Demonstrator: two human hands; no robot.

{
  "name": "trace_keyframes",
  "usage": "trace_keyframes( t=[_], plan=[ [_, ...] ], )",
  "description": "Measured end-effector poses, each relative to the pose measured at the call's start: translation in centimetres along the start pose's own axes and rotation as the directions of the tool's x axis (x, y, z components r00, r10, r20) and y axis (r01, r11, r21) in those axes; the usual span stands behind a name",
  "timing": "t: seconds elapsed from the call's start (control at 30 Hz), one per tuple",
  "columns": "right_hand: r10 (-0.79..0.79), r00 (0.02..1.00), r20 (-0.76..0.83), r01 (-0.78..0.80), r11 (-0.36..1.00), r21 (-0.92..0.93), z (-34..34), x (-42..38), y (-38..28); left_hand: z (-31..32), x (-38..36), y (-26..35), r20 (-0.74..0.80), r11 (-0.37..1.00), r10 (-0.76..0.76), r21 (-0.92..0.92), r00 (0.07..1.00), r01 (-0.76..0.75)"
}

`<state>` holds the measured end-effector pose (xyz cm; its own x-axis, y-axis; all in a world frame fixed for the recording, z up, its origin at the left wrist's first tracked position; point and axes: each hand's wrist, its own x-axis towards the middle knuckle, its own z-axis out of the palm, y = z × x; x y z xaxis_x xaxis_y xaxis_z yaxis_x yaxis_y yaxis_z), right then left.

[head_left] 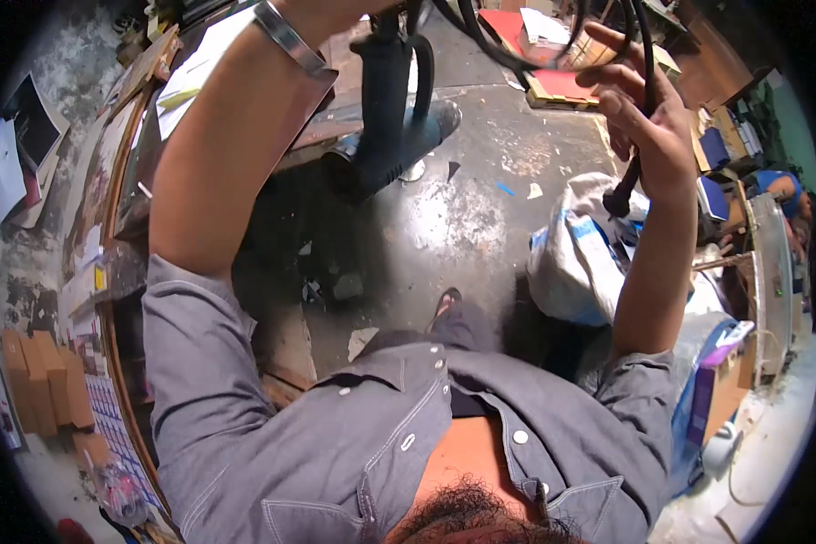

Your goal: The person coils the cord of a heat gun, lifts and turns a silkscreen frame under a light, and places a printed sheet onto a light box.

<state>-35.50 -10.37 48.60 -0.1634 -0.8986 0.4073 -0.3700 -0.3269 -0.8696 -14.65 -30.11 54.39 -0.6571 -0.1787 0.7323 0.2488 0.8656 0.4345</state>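
My left hand (349,11) is cut off by the top edge, its fingers out of view. Just under it a dark blue-black power tool (381,118) hangs by its handle end, with a looped guard, vent slots and a short nose pointing right. Loops of black cord (490,41) run across the top toward my right hand (648,118). That hand is raised at the upper right with its fingers curled around the cord. Below its palm the cord's thick dark end (617,201) hangs down.
A white woven sack (562,254) stands on the floor under my right forearm. Red boards (562,86) lie at the top. Cardboard pieces (41,381) lean at the left, near a long wooden bench edge (118,218). Scraps litter the concrete floor (480,208).
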Motion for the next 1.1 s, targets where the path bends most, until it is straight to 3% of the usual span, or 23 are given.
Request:
trace_keyframes(
  t=[0.03,0.07,0.1,0.13,0.27,0.37,0.43,0.47,0.53,0.57,0.6,0.63,0.7,0.73,0.8,0.9,1.03,1.1],
  plan=[
    [-0.013,1.0,-0.019,0.014,1.0,0.019,-1.2,0.7,3.0,-0.2,0.6,0.5,-0.053,0.91,0.14,0.401,0.989,-0.107],
    [-0.003,1.0,0.011,0.002,0.995,0.1,-1.7,1.4,4.7,0.6,1.3,-0.8,-0.13,0.965,-0.109,0.223,0.986,0.136],
    [0.007,0.999,0.042,-0.014,0.984,0.178,-2.1,2.2,6.4,1.3,2.1,-2.1,-0.198,0.933,-0.35,0.016,0.916,0.36],
    [-0.023,0.999,0.034,0.016,0.98,0.199,-1.8,3.4,8.4,1.8,3.2,-3.9,-0.225,0.895,-0.442,-0.054,0.868,0.442],
    [0.019,0.997,0.08,-0.047,0.932,0.359,-1.4,8.8,14.5,2.4,5.8,-11.3,-0.213,0.926,-0.367,0.005,0.906,0.376],
    [0.096,0.991,0.095,-0.13,0.873,0.47,0.9,14.0,18.5,3.2,6.4,-18.3,-0.249,0.978,-0.21,-0.055,0.945,0.203],
    [0.14,0.981,0.135,-0.189,0.85,0.492,3.6,17.1,21.3,1.5,6.5,-20.2,-0.181,0.933,-0.35,0.022,0.919,0.359],
    [0.168,0.974,0.154,-0.222,0.854,0.47,5.0,18.6,22.8,0.9,6.4,-21.6,-0.209,0.919,-0.287,0.216,0.935,0.331],
    [0.249,0.952,0.18,-0.307,0.798,0.518,8.1,21.7,25.8,-0.4,6.3,-25.6,-0.148,0.959,-0.209,0.165,0.967,0.232],
    [0.306,0.932,0.193,-0.361,0.757,0.544,9.6,23.1,26.8,-0.9,6.3,-26.0,-0.161,0.901,-0.349,0.215,0.923,0.378],
    [0.352,0.913,0.205,-0.403,0.717,0.569,10.8,24.9,27.7,-1.9,6.9,-28.0,-0.051,0.961,-0.234,0.141,0.971,0.239],
    [0.412,0.884,0.222,-0.456,0.654,0.603,11.8,26.7,28.4,-1.3,6.2,-32.8,-0.206,0.939,-0.045,0.326,0.977,0.112],
    [0.485,0.847,0.217,-0.495,0.572,0.654,13.6,29.5,29.4,-1.5,6.3,-36.1,-0.182,0.955,-0.277,0.058,0.943,0.292],
    [0.528,0.827,0.194,-0.509,0.554,0.659,14.4,31.0,29.7,-2.1,6.6,-35.8,-0.229,0.956,-0.254,0.085,0.94,0.279],
    [0.57,0.802,0.181,-0.516,0.507,0.69,15.0,32.5,30.0,-1.8,6.4,-38.7,-0.207,0.913,-0.405,-0.04,0.891,0.406],
    [0.605,0.781,0.152,-0.538,0.53,0.655,14.6,33.8,30.1,-2.2,5.6,-40.6,-0.267,0.857,-0.51,-0.245,0.818,0.454],
    [0.62,0.775,0.124,-0.558,0.578,0.595,14.1,34.8,29.5,-4.1,3.4,-41.2,-0.426,0.827,-0.529,-0.453,0.734,0.333],
    [0.616,0.78,0.114,-0.565,0.613,0.552,14.4,34.9,29.1,-5.1,1.4,-42.6,-0.469,0.812,-0.577,-0.414,0.668,0.411]
  ],
)
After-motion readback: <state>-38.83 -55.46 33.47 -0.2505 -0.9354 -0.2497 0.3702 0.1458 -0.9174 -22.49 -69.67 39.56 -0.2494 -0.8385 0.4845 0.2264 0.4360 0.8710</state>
